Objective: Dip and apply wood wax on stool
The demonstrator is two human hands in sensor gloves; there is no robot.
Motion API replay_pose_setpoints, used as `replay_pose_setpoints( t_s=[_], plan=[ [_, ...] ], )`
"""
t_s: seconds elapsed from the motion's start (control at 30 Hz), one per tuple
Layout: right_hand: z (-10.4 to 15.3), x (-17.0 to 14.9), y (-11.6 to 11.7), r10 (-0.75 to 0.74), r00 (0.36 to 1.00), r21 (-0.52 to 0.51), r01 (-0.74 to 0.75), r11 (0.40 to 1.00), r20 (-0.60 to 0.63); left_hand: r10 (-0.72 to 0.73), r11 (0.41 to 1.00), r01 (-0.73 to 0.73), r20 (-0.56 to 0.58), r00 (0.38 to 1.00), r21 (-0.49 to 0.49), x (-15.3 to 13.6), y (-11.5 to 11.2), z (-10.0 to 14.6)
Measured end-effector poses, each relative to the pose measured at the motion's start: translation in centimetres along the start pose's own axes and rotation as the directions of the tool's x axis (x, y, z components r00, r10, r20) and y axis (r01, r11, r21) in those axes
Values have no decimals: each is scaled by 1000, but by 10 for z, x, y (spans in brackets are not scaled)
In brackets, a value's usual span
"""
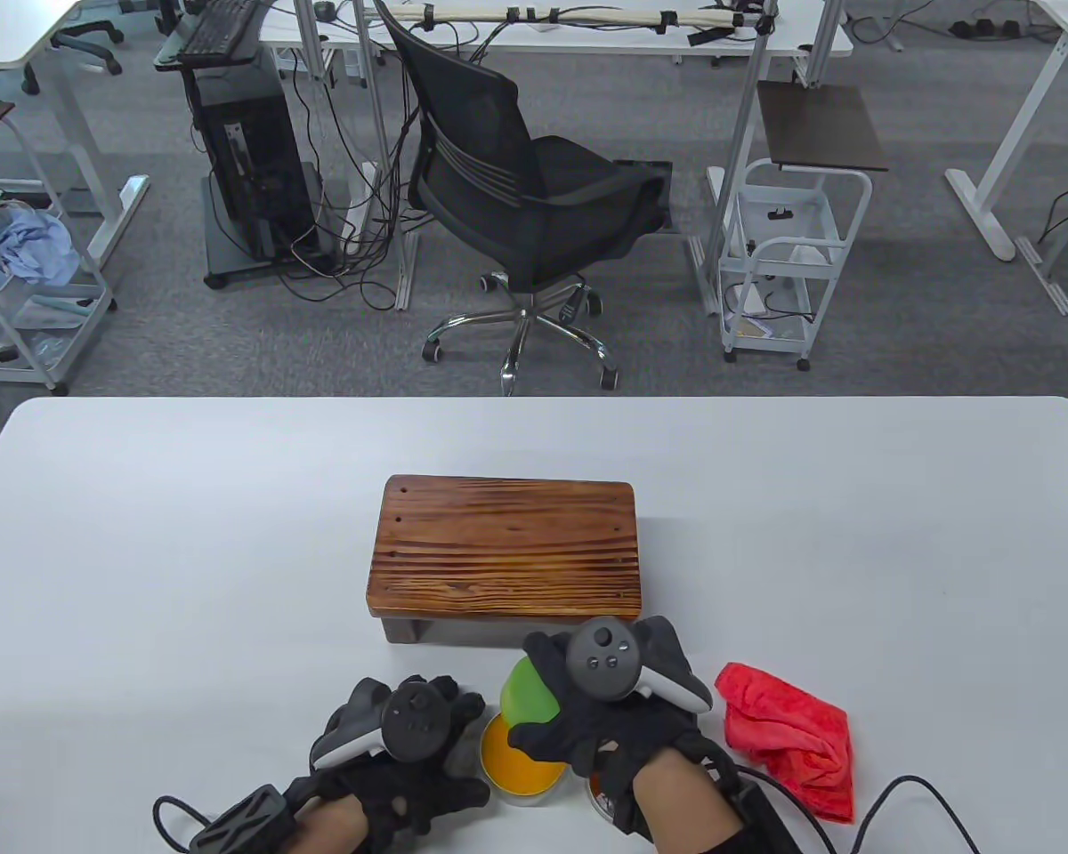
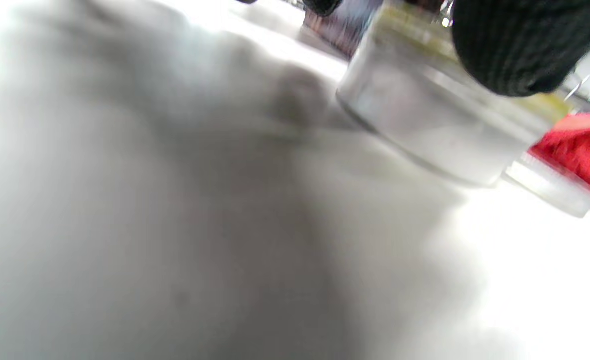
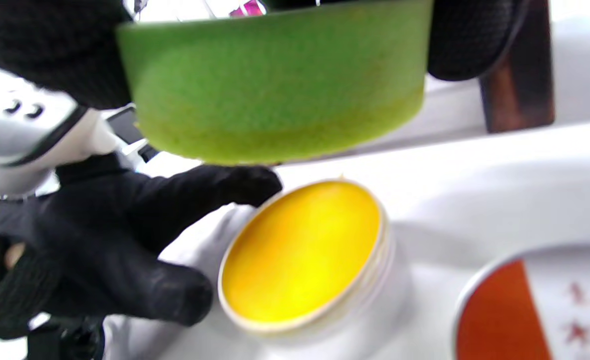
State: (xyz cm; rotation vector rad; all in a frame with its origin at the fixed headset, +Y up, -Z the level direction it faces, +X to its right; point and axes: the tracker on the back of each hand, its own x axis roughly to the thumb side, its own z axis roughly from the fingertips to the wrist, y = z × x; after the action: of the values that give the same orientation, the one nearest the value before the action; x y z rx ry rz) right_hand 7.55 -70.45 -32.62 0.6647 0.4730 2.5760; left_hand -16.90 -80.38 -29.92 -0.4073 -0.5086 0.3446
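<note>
A small wooden stool (image 1: 505, 547) stands at the table's middle. An open white jar of yellow wax (image 1: 516, 763) sits in front of it, near the table's front edge; it also shows in the right wrist view (image 3: 302, 257) and blurred in the left wrist view (image 2: 424, 110). My left hand (image 1: 409, 729) holds the jar's left side, its fingers (image 3: 175, 200) against the wall. My right hand (image 1: 614, 703) grips a round green sponge (image 1: 527, 692) just above the jar; the sponge's lower edge (image 3: 280, 85) is tinted yellowish and hangs clear of the wax.
The jar's lid (image 1: 601, 796) with an orange label (image 3: 499, 310) lies right of the jar, under my right wrist. A red cloth (image 1: 792, 737) lies crumpled to the right. An office chair (image 1: 516, 205) stands beyond the table's far edge.
</note>
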Motion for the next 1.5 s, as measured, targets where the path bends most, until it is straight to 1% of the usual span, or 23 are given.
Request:
replay_pose_setpoints(
  t_s=[0.07, 0.13, 0.2, 0.27, 0.33, 0.4, 0.47, 0.5, 0.57, 0.6, 0.67, 0.73, 0.8, 0.97, 1.1, 1.2, 1.27, 1.37, 1.4, 1.43, 1.5],
  plan=[
    [2, -3, -15, -10, 1000, -22, 10, 1000, -3, 28, 998, -29, 19, 999, 63, 0, 12, 7],
    [1, -7, -32, -11, 1000, -38, 10, 999, -15, 55, 983, -62, 45, 997, 172, 1, 28, 15],
    [-2, -13, -48, 2, 999, -57, -4, 998, -40, 66, 952, -82, 62, 996, 294, 0, 47, 20],
    [-10, -21, -64, 24, 996, -68, -29, 997, -83, 84, 916, -89, 30, 996, 391, -5, 66, 23],
    [-19, -30, -76, 28, 993, -65, -35, 997, -116, 124, 887, -108, -7, 992, 450, -13, 82, 22],
    [-32, -41, -88, 25, 987, -71, -37, 997, -158, 165, 878, -110, -79, 983, 465, -27, 95, 14],
    [-45, -52, -98, 42, 974, -75, -60, 995, -223, 181, 874, -93, -142, 973, 476, -41, 101, 4],
    [-50, -56, -101, 61, 962, -82, -85, 993, -268, 192, 875, -93, -164, 968, 474, -46, 102, 0],
    [-65, -68, -108, 159, 916, -71, -198, 978, -368, 233, 877, -107, -218, 948, 469, -62, 103, -11],
    [-68, -70, -110, 169, 908, -71, -211, 975, -384, 245, 877, -115, -228, 942, 467, -67, 103, -14],
    [-83, -81, -113, 161, 884, -61, -208, 976, -439, 269, 878, -130, -250, 930, 460, -78, 102, -22],
    [-95, -87, -113, 143, 879, -49, -185, 981, -455, 280, 885, -132, -284, 917, 447, -85, 99, -27],
    [-105, -91, -114, 154, 866, -40, -197, 980, -476, 285, 891, -139, -292, 913, 433, -89, 96, -31],
    [-125, -96, -113, 165, 842, -4, -195, 981, -514, 303, 886, -161, -282, 910, 434, -90, 93, -36],
    [-141, -96, -109, 215, 816, 38, -232, 972, -537, 317, 877, -175, -264, 911, 448, -88, 92, -38],
    [-149, -95, -111, 211, 809, 35, -230, 973, -548, 322, 874, -177, -266, 909, 452, -88, 92, -37],
    [-160, -90, -114, 236, 792, 61, -245, 968, -562, 327, 873, -183, -265, 907, 451, -89, 92, -38],
    [-171, -83, -110, 244, 791, 64, -252, 966, -561, 342, 870, -196, -267, 901, 452, -88, 91, -37],
    [-173, -79, -106, 244, 804, 55, -257, 965, -542, 344, 870, -197, -269, 900, 452, -88, 91, -37],
    [-174, -74, -103, 254, 820, 54, -264, 963, -513, 350, 868, -203, -268, 898, 453, -88, 91, -37],
    [-170, -69, -101, 289, 832, 69, -292, 954, -474, 358, 866, -212, -266, 895, 452, -89, 91, -37]
  ],
)
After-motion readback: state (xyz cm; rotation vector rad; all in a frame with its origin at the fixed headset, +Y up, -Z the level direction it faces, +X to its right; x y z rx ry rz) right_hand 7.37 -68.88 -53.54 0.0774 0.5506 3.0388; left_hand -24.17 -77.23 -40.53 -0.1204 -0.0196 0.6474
